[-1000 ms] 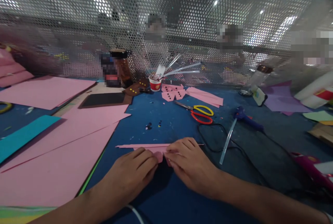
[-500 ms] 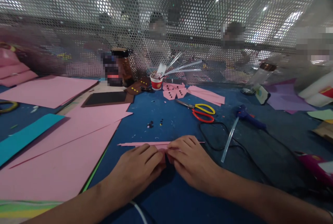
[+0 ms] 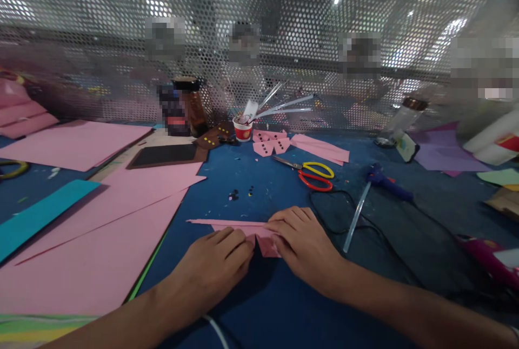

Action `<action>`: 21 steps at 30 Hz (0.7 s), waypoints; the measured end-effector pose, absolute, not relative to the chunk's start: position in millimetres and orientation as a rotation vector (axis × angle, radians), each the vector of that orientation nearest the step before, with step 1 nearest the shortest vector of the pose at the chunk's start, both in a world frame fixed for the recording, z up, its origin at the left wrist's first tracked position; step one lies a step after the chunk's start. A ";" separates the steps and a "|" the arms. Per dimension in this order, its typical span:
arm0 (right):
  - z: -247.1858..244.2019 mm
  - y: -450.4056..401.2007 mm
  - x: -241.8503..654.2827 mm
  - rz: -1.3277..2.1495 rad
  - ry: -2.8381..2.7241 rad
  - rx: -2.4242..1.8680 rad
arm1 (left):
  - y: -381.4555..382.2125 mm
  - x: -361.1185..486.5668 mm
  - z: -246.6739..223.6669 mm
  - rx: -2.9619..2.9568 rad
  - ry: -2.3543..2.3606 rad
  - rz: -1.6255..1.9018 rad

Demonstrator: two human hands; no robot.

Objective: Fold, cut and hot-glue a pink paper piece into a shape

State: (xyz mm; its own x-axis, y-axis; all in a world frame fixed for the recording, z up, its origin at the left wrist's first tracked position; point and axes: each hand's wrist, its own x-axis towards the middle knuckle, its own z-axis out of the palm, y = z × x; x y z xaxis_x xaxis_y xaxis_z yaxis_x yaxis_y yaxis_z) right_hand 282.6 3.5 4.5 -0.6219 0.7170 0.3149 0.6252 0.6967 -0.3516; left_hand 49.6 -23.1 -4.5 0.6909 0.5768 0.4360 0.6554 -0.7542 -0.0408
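Low centre of the frame, the folded pink paper (image 3: 256, 230) lies with both hands closed on it: the left hand (image 3: 221, 257) on its left part, the right hand (image 3: 306, 249) on its right — slightly apart, the notch in its lower edge between them. Blue tabletop (image 3: 259, 311) runs to the bottom edge; pink sheets (image 3: 101, 246) border it left, a glue stick (image 3: 357, 218) right, scissors (image 3: 300, 166) above.

Blue table (image 3: 223, 176) under scissors (image 3: 301, 167), cup (image 3: 243, 132)
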 end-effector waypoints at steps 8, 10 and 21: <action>4.8 5.5 285.6 0.283 -2.440 -1.068 | -27.1 45.3 0.2 -2.724 -1.001 -0.591; 5.7 5.1 285.9 0.308 -2.435 -1.083 | -27.5 43.3 0.9 -2.726 -0.981 -0.578; 14.2 4.9 287.3 0.598 -2.315 -1.223 | -33.1 33.9 10.2 -2.684 -0.945 -0.659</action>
State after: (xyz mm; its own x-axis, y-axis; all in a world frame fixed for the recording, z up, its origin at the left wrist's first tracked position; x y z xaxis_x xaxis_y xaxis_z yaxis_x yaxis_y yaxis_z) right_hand 287.3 4.9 14.2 -0.5045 0.8428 0.1873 0.6468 0.5127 -0.5646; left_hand 33.9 -33.1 10.2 0.6924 0.5382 0.4806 0.6371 -0.7687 -0.0571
